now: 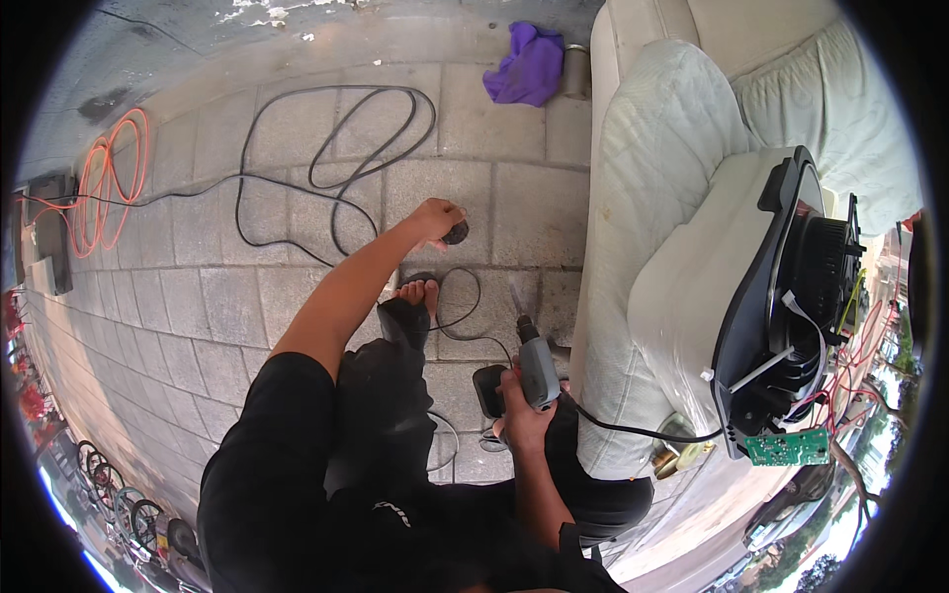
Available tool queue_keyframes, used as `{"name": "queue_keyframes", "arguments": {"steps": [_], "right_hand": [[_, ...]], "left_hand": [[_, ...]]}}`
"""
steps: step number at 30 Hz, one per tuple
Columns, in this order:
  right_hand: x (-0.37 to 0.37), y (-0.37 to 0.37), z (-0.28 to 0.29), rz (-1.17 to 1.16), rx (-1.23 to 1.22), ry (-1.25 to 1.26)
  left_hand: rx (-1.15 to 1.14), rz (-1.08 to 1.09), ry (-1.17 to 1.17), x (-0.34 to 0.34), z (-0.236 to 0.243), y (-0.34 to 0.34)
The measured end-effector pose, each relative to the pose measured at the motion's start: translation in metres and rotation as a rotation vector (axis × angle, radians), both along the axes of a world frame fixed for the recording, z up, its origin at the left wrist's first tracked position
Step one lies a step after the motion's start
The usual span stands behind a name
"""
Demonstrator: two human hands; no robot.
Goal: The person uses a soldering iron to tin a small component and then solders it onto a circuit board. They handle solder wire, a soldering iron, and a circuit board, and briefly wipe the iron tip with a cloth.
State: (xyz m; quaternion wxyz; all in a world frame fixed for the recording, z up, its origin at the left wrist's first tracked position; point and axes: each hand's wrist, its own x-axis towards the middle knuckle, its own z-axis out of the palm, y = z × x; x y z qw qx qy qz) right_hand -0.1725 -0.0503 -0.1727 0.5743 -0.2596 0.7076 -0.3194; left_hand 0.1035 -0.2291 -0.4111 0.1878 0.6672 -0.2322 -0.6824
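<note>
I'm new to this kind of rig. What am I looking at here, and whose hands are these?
There is no robot here. A person wears a wide fisheye camera on the head, looking down, so straight edges bend and the person's own body fills the lower part. Their left hand reaches out over the paving with a small, dark, rounded thing that I cannot identify. Their right hand grips a grey, drill-like tool. On the paving lie a looped black cord, an orange cord and a purple cloth. At the right, a pale sofa bears an opened appliance, with wires and a green circuit board exposed.
</note>
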Motion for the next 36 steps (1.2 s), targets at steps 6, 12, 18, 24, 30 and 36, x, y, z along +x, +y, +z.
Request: {"name": "queue_keyframes", "arguments": {"steps": [6, 12, 18, 24, 30, 36], "right_hand": [[0.0, -0.02, -0.019, -0.057, 0.164, -0.005], [0.003, -0.019, -0.03, 0.164, -0.049, 0.038], [0.017, -0.043, -0.016, 0.286, -0.19, 0.108], [0.011, -0.038, -0.027, 0.22, -0.104, 0.114], [0.02, -0.05, 0.004, 0.206, -0.196, 0.004], [0.019, -0.035, 0.052, 0.154, -0.313, -0.203]], "left_hand": [[-0.144, -0.33, -0.313, -0.001, -0.019, -0.034], [-0.571, -0.357, -0.638, 0.013, -0.01, -0.17], [-0.623, -0.376, -0.95, -0.013, -0.031, -0.268], [-0.515, -0.048, -0.45, -0.006, 0.014, -0.255], [-0.69, 0.264, 0.042, 0.044, 0.106, -0.131], [-0.709, 0.633, 0.832, 0.04, 0.243, 0.021]]}}
